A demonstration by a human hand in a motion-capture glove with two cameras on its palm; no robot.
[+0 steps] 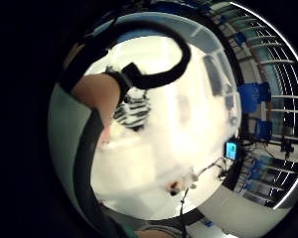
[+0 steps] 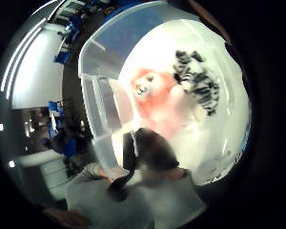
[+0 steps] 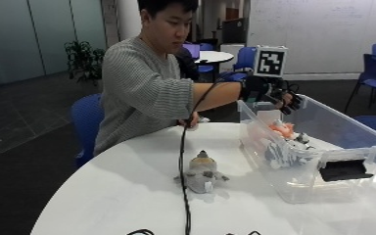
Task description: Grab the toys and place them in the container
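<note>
My gloved right hand (image 3: 274,97) hovers over the far end of a clear plastic container (image 3: 305,188) on the white round table (image 3: 109,196). Its fingers hang relaxed and hold nothing. An orange plush toy (image 3: 280,129) lies in the container below the hand, with a black-and-white striped plush toy (image 3: 286,149) beside it. The thumb side palm view looks down on the orange toy (image 2: 152,93) and the striped toy (image 2: 198,78) inside the container's wall (image 2: 105,109). A grey plush toy (image 3: 202,174) lies on the table left of the container.
A black cable (image 3: 185,196) runs from the hand across the table, past the grey toy. The person's bare left hand (image 3: 192,120) rests at the table's far edge. The container has a black handle (image 3: 341,170) at its near end. Blue chairs stand behind.
</note>
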